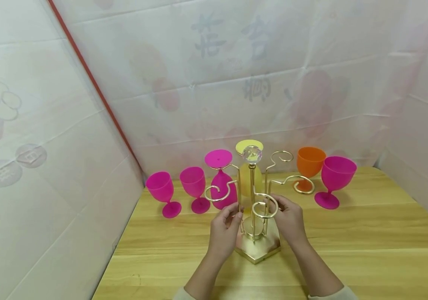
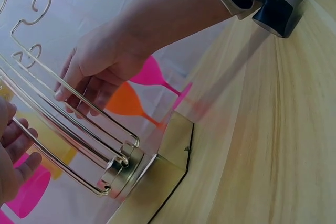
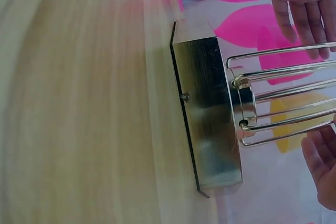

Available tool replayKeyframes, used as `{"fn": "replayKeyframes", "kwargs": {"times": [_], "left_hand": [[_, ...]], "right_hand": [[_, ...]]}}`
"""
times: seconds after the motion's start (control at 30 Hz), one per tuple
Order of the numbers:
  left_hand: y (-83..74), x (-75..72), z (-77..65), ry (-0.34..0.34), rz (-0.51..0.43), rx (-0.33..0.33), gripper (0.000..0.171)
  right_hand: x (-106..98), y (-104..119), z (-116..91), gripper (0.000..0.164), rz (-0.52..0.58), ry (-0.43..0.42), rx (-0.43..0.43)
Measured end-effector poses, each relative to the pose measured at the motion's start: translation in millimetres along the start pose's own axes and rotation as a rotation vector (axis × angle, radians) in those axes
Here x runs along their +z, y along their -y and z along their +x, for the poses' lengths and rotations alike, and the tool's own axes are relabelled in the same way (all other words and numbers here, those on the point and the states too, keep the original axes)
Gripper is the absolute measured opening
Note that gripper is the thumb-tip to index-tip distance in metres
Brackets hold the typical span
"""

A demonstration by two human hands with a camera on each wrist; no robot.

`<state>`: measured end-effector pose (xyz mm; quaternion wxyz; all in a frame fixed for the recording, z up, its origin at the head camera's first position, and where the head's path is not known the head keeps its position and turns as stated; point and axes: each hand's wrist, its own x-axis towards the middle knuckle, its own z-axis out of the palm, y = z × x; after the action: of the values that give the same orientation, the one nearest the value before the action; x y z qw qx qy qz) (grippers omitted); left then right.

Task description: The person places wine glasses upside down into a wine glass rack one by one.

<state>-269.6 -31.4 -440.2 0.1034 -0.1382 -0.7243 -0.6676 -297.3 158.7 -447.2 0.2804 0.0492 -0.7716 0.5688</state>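
A gold stemware rack (image 1: 257, 249) with curled hooks and a clear faceted knob (image 1: 252, 154) stands upright on the table. My left hand (image 1: 223, 233) pinches one of its upright rods on the left. On the other side, my right hand (image 1: 290, 218) holds a rod between thumb and fingers. A pink goblet (image 1: 218, 158) hangs upside down by its foot at the rack's back left. Behind the knob a yellow goblet (image 1: 244, 146) is also upside down, partly hidden by the rack. The wrist views show the rack's base (image 3: 207, 114) resting on the wood.
Two pink goblets stand upright on the left, an outer pink goblet (image 1: 160, 187) and an inner pink goblet (image 1: 193, 183). At the right stand an orange goblet (image 1: 310, 161) and a pink goblet (image 1: 336, 173). White printed cloth (image 1: 214, 75) walls surround the wooden table (image 1: 371, 250).
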Motion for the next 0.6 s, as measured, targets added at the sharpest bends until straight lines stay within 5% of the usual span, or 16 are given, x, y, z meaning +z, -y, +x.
{"fn": "replayKeyframes", "kwargs": {"times": [0.2, 0.6], "left_hand": [[-2.2, -1.2, 1.7, -0.009, 0.043, 0.039, 0.027], [3.9, 1.2, 9.2, -0.09, 0.145, 0.238, 0.02]], "right_hand": [[-0.8, 0.3, -0.3, 0.015, 0.011, 0.02, 0.01], [-0.8, -2.9, 0.4, 0.015, 0.015, 0.025, 0.009]]}}
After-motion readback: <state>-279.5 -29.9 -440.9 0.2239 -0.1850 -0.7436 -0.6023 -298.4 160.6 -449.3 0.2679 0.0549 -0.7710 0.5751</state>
